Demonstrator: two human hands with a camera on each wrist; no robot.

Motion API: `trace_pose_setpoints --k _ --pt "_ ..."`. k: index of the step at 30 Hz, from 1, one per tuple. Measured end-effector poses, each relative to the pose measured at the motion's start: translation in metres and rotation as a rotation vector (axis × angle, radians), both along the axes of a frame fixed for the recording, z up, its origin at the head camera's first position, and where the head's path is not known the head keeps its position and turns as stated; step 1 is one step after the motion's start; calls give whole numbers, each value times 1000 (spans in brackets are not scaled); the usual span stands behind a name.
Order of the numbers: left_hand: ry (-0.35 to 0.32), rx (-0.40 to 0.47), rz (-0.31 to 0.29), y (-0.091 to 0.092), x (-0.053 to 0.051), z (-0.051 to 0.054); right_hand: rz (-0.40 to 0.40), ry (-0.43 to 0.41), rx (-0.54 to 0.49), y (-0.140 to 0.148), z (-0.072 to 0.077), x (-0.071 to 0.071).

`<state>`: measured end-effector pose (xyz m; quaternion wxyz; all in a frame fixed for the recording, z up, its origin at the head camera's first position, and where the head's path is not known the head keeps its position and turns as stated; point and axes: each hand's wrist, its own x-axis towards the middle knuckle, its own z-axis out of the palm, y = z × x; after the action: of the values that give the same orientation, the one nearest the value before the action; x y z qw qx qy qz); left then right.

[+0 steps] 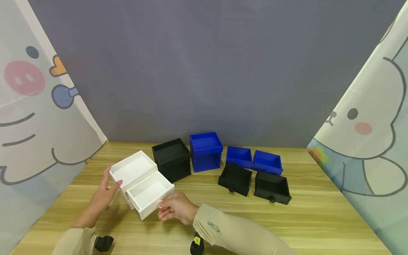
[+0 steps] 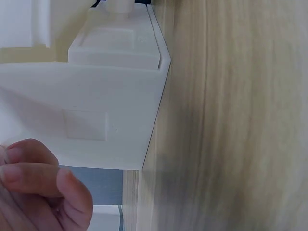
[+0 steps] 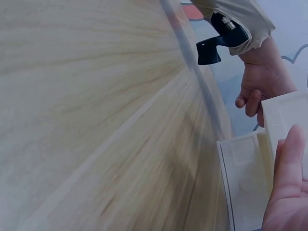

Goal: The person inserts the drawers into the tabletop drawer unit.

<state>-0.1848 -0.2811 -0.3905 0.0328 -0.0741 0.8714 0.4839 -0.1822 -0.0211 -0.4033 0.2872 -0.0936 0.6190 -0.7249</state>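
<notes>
A white mini drawer cabinet (image 1: 134, 168) with a tray top stands at the left of the table, turned at an angle. My left hand (image 1: 103, 196) grips its left side, thumb at the top rim. From its upper slot a white drawer (image 1: 151, 191) sticks far out toward me. My right hand (image 1: 178, 209) pinches the front of that drawer; the fingers hide most of its knob. Below, a second white drawer (image 2: 115, 41) sits in the cabinet, seen in the left wrist view. In the right wrist view its front (image 3: 245, 183) is under the pulled-out one.
Behind the white cabinet stand a black cabinet (image 1: 170, 152) and a blue cabinet (image 1: 205, 150), both with open fronts. To the right lie two blue drawers (image 1: 239, 157) and two black drawers (image 1: 236, 180). A grey wall (image 1: 204, 71) closes the table's back.
</notes>
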Motion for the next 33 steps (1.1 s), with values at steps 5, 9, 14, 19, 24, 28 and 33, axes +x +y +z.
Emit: trace_pose_setpoints --k 5,9,14,19,24,28,33 --pt "7 -21 -18 -1 -1 0 -18 -2 9 -2 0 -1" --pt "7 -26 -22 -1 -3 1 -24 3 1 -2 -3 -3" --pt "17 -20 -21 -2 -2 0 -24 5 -3 -4 -8 -3" --pt "23 -26 -23 -2 -1 -1 -27 5 -2 -5 -11 -3" --pt "28 -24 -25 -3 -1 -2 -23 16 -1 -8 -12 -5" --pt "17 -21 -25 -1 -1 -1 -29 15 10 -10 -12 -5" --pt "2 -17 -22 -2 -1 1 -29 18 16 -12 -12 -5"
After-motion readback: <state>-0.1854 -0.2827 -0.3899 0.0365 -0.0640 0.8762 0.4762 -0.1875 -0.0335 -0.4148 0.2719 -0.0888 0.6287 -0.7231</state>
